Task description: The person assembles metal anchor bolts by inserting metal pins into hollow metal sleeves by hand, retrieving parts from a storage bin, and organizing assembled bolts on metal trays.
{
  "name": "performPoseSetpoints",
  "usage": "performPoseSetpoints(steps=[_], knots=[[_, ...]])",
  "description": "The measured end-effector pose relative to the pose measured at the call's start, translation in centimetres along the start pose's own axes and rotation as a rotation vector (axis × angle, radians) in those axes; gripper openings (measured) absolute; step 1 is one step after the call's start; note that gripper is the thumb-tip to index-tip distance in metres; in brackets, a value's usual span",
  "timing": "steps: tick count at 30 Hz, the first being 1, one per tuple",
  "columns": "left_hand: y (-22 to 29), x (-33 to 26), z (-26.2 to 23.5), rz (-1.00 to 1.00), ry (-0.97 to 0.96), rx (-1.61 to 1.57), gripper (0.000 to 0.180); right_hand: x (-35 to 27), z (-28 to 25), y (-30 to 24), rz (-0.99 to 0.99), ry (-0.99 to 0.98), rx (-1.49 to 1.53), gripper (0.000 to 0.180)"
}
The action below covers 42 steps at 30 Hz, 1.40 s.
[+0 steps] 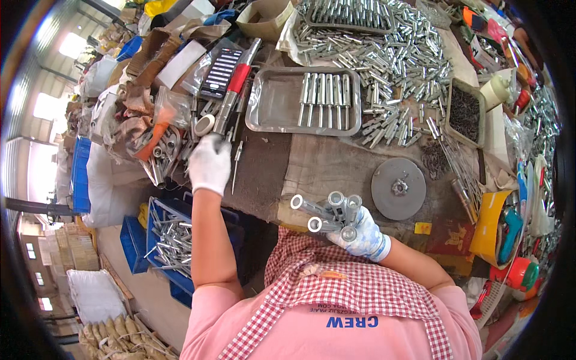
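At the far left, below the bench edge, a blue crate (157,211) holds a loose heap of short metal tubes (171,240). Above it the left hand (209,164), in a white glove, is stretched out over the dark bench top with its fingers curled down around the lower end of a long power tool with a red grip (238,81); whether they actually clamp it or only rest on it cannot be told from this angle. Just beside that hand a thin metal pin (236,162) lies on the bench, and a roll of tape (204,125) sits near the tool's lower end. Further right a shallow steel tray (270,99) carries 7 metal sleeves (326,99) laid side by side in a row. Nearer the body, the right hand (363,237), in a white glove with blue marks, has its fingers closed on a bundle of metal tubes (329,215), about 5 of them, their open ends turned up and to the left; the bundle is held above the near edge of the bench, in front of the checked apron. Right of it a round grey disc (398,188) lies flat on the bench. Beyond the tray a large heap of shiny sleeves (396,60) spreads over the table, and a small tray of dark screws (464,114) stands at its right edge.
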<state>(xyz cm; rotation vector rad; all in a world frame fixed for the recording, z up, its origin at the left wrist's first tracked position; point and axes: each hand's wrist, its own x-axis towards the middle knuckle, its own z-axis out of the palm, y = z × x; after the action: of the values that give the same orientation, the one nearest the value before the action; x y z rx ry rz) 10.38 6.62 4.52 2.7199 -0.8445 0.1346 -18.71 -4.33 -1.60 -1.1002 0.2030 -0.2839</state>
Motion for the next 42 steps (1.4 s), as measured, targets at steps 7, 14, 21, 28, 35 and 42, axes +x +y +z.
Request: performPoseSetpoints(steps=[7,14,21,28,35,42], knots=[[-0.3,1.6,4.1,-0.071,-0.362,0.266,0.024,0.0,-0.6,-0.2,0.08,-0.069,-0.125,0.047],[0.6,2.5,4.3,-0.033,-0.457,0.327,0.022,-0.2,-1.0,0.3,0.076,-0.071,-0.186,0.052],[3.4,-1.6,-1.9,0.103,-0.185,-0.887,0.048,0.5,-0.9,-0.1,0.072,-0.084,-0.212,0.048],[8.8,-4.6,-4.5,0.537,0.019,-1.564,0.07,0.6,-0.3,-0.5,0.054,-0.12,-0.236,0.057],[9.1,-6.7,-2.7,0.629,-0.159,-1.543,0.058,0.7,-0.7,-0.5,0.118,-0.18,-0.206,0.058],[8.9,-7.9,-2.0,0.606,-0.549,-1.283,0.048,0.6,-0.8,-1.4,0.225,-0.262,-0.096,0.062]])
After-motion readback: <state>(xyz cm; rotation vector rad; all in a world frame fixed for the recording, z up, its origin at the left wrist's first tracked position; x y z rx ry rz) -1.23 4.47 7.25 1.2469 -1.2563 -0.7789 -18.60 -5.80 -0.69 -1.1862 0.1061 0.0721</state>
